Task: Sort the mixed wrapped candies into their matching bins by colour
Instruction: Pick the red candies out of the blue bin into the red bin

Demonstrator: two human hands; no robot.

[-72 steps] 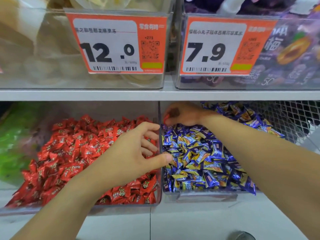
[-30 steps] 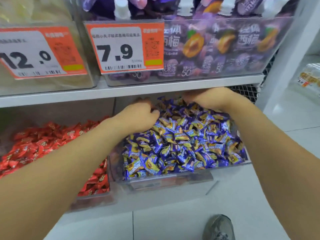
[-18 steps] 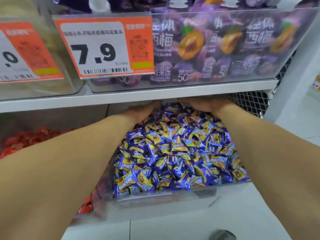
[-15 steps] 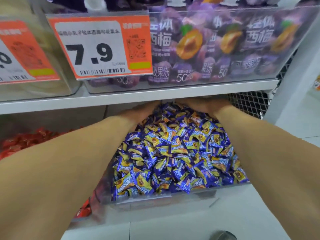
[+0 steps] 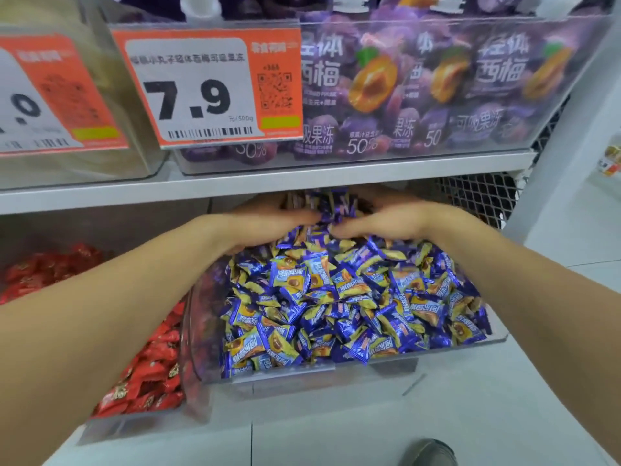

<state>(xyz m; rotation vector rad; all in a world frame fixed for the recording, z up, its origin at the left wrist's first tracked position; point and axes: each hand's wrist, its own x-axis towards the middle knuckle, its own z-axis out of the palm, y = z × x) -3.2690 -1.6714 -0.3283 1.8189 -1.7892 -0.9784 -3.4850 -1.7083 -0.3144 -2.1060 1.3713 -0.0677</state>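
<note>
This is a shop, a snack aisle selling sweets by weight. Orange price tags (image 5: 208, 87) with barcodes, QR codes and a price of 7.9 per 500g hang on clear bins (image 5: 353, 371) along white shelves (image 5: 268, 183). Loose wrapped candies (image 5: 336, 304) fill the bins; packaged jelly pouches (image 5: 420, 85) sit above.

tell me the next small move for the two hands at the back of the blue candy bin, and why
Probably draw both hands forward, raking the heap toward the front. The left hand and right hand cup a mound of blue candies at the back of the clear bin, just under the shelf. No red wrapper shows among them, so spreading the pile might expose strays belonging with the red candies.
</note>
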